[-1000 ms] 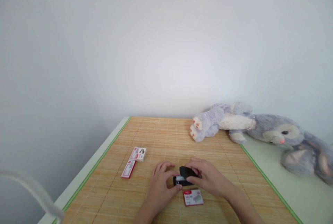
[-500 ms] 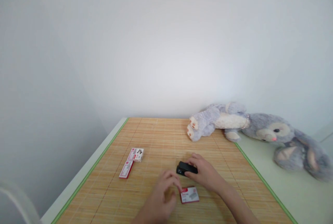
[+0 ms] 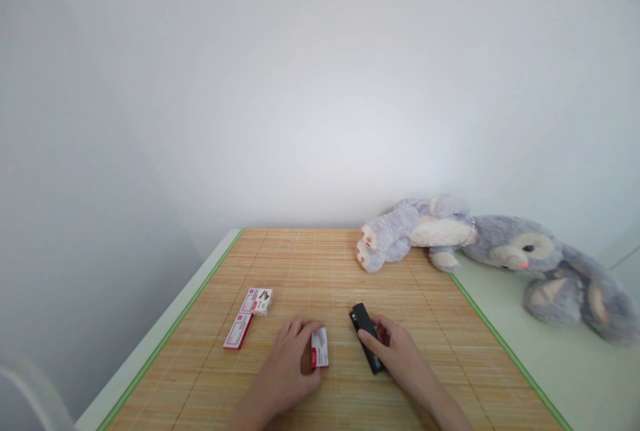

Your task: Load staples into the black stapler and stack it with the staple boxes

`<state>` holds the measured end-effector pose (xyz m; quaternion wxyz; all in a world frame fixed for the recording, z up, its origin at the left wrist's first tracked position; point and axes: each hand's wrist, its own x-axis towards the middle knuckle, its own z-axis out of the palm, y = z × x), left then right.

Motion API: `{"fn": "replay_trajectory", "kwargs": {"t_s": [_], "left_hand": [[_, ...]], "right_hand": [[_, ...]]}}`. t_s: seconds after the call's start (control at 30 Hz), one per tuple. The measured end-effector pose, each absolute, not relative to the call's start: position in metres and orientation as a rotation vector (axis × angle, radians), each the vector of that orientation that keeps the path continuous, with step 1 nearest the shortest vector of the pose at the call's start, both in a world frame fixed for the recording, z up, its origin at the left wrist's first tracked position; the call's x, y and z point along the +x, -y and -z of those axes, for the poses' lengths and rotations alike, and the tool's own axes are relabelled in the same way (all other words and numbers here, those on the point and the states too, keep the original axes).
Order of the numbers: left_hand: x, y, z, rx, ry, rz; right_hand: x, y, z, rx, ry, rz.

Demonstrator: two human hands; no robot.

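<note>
My left hand point(image 3: 287, 367) grips a small red-and-white staple box point(image 3: 320, 347) by its edge, holding it on the bamboo mat point(image 3: 310, 264). To its right, my right hand point(image 3: 400, 351) lies on a black stapler point(image 3: 366, 335) that rests flat on the mat, fingers curled over its near end. Two more red-and-white staple boxes sit to the left: one point(image 3: 261, 301) farther back, one point(image 3: 237, 331) closer to me.
A grey plush rabbit point(image 3: 480, 251) lies on its side at the back right, its feet on the mat and its head on the pale green table surface point(image 3: 550, 364). The white wall stands close behind. The mat's green border point(image 3: 170, 341) runs along the left edge.
The right hand has laid the stapler flat on the mat, turned lengthwise. The left hand has picked up the staple box near the stapler and moved it left.
</note>
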<state>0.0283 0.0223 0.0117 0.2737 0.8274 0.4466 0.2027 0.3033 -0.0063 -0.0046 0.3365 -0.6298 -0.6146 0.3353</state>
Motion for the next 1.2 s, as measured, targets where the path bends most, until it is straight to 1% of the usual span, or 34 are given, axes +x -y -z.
{"fn": "replay_trajectory", "kwargs": {"t_s": [0.13, 0.2, 0.43, 0.67, 0.97, 1.2], "left_hand": [[0.028, -0.027, -0.004, 2.195, -1.188, -0.548], [0.036, -0.027, -0.003, 2.189, -1.162, -0.552], [0.061, -0.030, -0.013, 2.202, -1.078, -0.555], [0.064, -0.045, -0.009, 2.214, -0.994, -0.545], [0.067, -0.036, -0.011, 2.205, -1.042, -0.637], [0.067, -0.035, -0.009, 2.210, -1.031, -0.659]], "right_hand": [[0.281, 0.021, 0.017, -1.475, 1.459, -1.077], [0.273, 0.025, 0.019, -1.428, 1.434, -1.121], [0.267, 0.025, 0.023, -1.437, 1.482, -1.054], [0.264, 0.024, 0.028, -1.512, 1.455, -0.912], [0.272, 0.021, 0.032, -1.443, 1.470, -1.045], [0.275, 0.022, 0.036, -1.385, 1.476, -1.085]]}}
